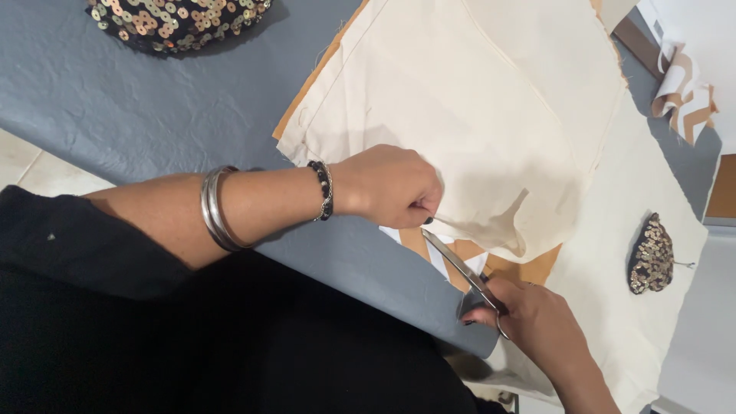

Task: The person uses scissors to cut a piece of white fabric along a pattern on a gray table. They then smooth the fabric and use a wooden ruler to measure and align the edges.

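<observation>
My left hand (392, 186) pinches the near edge of a cream fabric piece (460, 100) that lies on a tan paper pattern (529, 270) over the grey table cover (146, 107). Metal bangles and a dark bead bracelet sit on that wrist. My right hand (537, 326) grips silver scissors (458, 268), its fingers through the handles. The blades point up-left toward the fabric edge just below my left fingers, and are nearly closed.
A sequined dark piece (176, 19) lies at the top left of the table. A smaller sequined piece (652, 254) rests on more cream cloth (636, 192) at right. Striped paper (682, 88) sits at the upper right. Tiled floor (31, 165) shows at left.
</observation>
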